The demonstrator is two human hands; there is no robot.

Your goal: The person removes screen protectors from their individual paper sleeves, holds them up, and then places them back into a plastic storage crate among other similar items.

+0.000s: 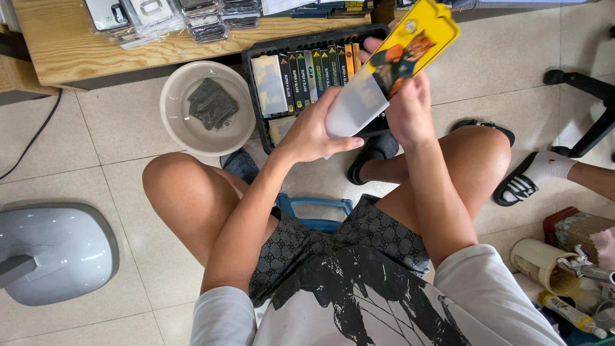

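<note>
A: How far along does the person seem to be?

B: Midway, by the look of it. The left hand (314, 131) is wrapped around the lower end of a frosted white sleeve (351, 110), and the right hand (409, 109) grips the yellow printed packet (410, 40) that sticks out of the sleeve toward one o'clock. Whether the packet is going in or coming out cannot be told from one view. Both hands are closed on what they hold, neither is free.

A: And the rest of the stock?

B: At twelve o'clock from the hands sits a black tray (256, 96) on the floor, with a row of similar packets standing on edge, mostly dark ones with a few orange. A gap shows at the tray's near end, so it is probably not full.

A: What room is there to move?

B: Tight. The pair of hands hovers just above the tray's near rim, between the person's knees. A pale basin (176, 118) holding a dark cloth (211, 102) lies at ten o'clock, touching or nearly touching the tray. The wooden bench (57, 45) edge runs behind. Another person's sandalled foot (528, 179) rests at three o'clock, near the right knee.
</note>
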